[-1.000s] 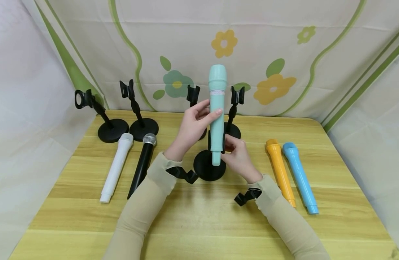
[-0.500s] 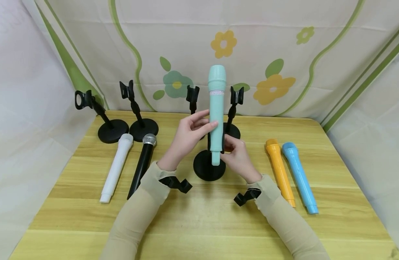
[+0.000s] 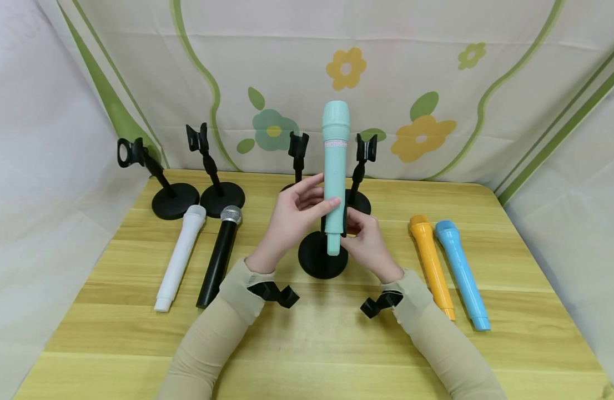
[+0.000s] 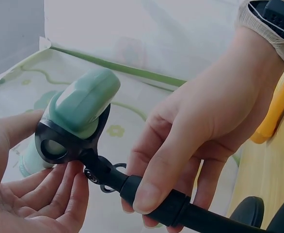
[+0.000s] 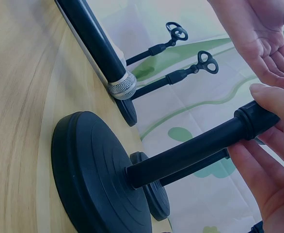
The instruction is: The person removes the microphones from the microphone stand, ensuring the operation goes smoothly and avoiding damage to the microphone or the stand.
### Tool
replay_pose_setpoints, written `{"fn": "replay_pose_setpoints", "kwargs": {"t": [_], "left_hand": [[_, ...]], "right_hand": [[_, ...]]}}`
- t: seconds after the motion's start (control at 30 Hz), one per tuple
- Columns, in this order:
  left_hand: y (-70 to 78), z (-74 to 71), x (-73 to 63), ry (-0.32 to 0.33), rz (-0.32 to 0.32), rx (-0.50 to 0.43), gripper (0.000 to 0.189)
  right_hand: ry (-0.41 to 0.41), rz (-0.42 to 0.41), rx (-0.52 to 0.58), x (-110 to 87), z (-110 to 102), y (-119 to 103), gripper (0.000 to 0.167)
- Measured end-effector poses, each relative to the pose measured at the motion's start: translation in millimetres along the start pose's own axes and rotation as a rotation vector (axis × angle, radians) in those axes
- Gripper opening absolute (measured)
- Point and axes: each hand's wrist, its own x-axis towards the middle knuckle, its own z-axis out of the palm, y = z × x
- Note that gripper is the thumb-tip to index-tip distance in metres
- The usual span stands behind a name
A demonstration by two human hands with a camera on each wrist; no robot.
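Observation:
A mint-green microphone (image 3: 335,172) stands nearly upright in the clip (image 4: 74,145) of a black desk stand (image 3: 322,264), its narrow tail end sticking out below the clip. My left hand (image 3: 292,219) holds the microphone's lower body, thumb across the front and fingers at its side and behind. Lower down, my right hand (image 3: 369,241) grips the stand's collar, thumb against fingers, as the left wrist view shows. The round base (image 5: 96,174) rests on the table, with the pole rising from it in the right wrist view.
Several more black stands with bare clips line the back, including one at far left (image 3: 174,200) and one behind my right hand (image 3: 359,200). A white (image 3: 179,258) and a black microphone (image 3: 219,261) lie left; orange (image 3: 432,266) and blue ones (image 3: 463,275) lie right.
My left hand has slid down the mint-green microphone, from its middle to just above the clip. The microphone, stand and right hand have stayed in place.

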Motion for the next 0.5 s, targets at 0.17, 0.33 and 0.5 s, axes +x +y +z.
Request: {"fn": "replay_pose_setpoints", "kwargs": {"t": [0.17, 0.33, 0.5], "left_hand": [[-0.6, 1.1, -0.4, 0.001, 0.015, -0.003, 0.053], [-0.1, 0.9, 0.2, 0.002, 0.029, -0.005, 0.052], [0.2, 0.7, 1.2, 0.002, 0.042, -0.002, 0.051]], "right_hand": [[0.001, 0.000, 0.001, 0.0, -0.3, -1.2, 0.027], [0.001, 0.009, -0.004, -0.1, -0.3, -3.4, 0.029], [0.002, 0.020, -0.003, -0.2, 0.7, 5.9, 0.031]]}}
